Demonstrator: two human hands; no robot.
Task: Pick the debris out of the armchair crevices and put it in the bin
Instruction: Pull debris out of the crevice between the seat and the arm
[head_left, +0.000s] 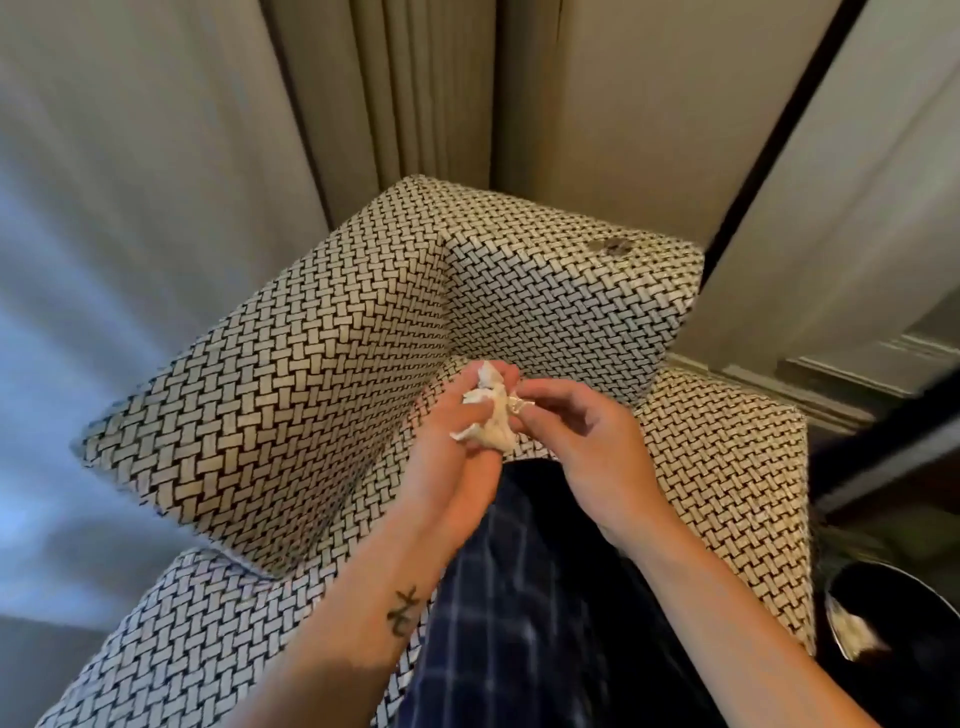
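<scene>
Head view, we note our left hand (447, 447) over the woven armchair (291, 364) seat, grip clamped on a crumpled white paper wad (493, 418), right hand (587, 441) grip pinching the wad's right edge, dark bin (893, 597) low right, just beside the chair

Both forearms reach forward and the hands meet. The left hand (452, 457), inner wrist up, curls its fingers round a wad (491, 423). The right hand (587, 441) pinches its edge.
</scene>
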